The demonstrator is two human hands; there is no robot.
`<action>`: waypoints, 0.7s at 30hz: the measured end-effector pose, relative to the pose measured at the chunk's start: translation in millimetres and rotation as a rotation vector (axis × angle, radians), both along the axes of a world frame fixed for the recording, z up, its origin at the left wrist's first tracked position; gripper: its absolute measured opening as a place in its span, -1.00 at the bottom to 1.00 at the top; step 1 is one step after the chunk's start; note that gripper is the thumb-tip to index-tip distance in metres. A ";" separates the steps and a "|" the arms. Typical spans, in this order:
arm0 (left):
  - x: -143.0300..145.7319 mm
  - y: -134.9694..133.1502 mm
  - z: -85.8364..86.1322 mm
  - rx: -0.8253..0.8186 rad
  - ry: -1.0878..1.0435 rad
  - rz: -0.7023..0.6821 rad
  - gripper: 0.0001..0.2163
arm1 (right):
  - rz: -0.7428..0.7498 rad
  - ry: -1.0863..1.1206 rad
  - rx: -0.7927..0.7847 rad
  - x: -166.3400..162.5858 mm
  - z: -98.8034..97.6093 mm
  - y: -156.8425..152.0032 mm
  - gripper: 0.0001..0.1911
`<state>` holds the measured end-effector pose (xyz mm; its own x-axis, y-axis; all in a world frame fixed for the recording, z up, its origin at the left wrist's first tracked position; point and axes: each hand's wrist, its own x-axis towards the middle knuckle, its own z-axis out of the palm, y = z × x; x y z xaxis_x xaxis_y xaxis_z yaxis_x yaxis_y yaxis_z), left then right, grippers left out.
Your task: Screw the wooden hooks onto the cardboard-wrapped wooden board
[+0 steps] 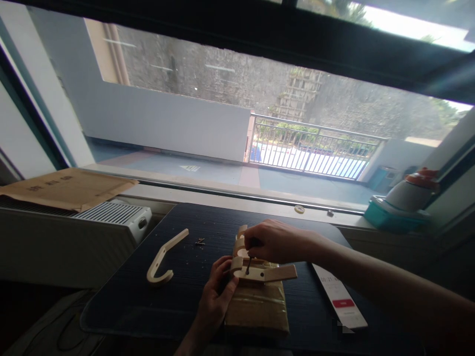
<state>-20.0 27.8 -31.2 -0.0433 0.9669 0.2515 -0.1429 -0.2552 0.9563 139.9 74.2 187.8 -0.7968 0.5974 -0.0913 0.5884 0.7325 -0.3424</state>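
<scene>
On our counter (122, 301), a block (256, 314) lies at centre, a row of hooks (254, 273) on top. Around it, our left hand (216, 292) sits at nine o'clock, our right hand (276, 241) at twelve, a loose hook (153, 267) at ten, screws (200, 242) at eleven, a phone (339, 291) at three. Beyond the counter, a radiator (111, 237) bearing an envelope (70, 188) stands at ten; a windowsill (237, 209) crosses twelve.

Tool (248, 267) partly hidden; bits (200, 242), perhaps screws, too small to tell; envelope (70, 188) cut by left edge.
</scene>
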 end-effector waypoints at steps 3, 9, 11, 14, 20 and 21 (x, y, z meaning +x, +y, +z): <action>-0.1 0.5 0.4 -0.001 0.012 -0.015 -0.71 | 0.006 0.009 0.008 1.3 -1.8 1.5 -0.89; 1.7 -0.9 4.6 -0.015 0.024 -0.030 -0.72 | 0.021 -0.058 0.046 2.9 -2.2 1.9 -0.88; 1.7 -1.3 5.0 -0.014 0.021 -0.034 -0.71 | 0.056 -0.093 0.062 2.0 -1.1 1.5 -0.89; 0.9 -1.2 5.0 -0.021 0.026 -0.026 -0.69 | 0.106 -0.134 0.107 0.5 -0.5 0.9 -0.89; -0.3 -0.5 4.7 -0.041 0.030 -0.010 -0.67 | -0.004 -0.155 0.148 4.1 -3.8 0.3 -0.86; -0.3 -0.6 4.7 -0.044 0.031 -0.009 -0.67 | -0.041 -0.162 0.159 5.4 -4.3 0.1 -0.85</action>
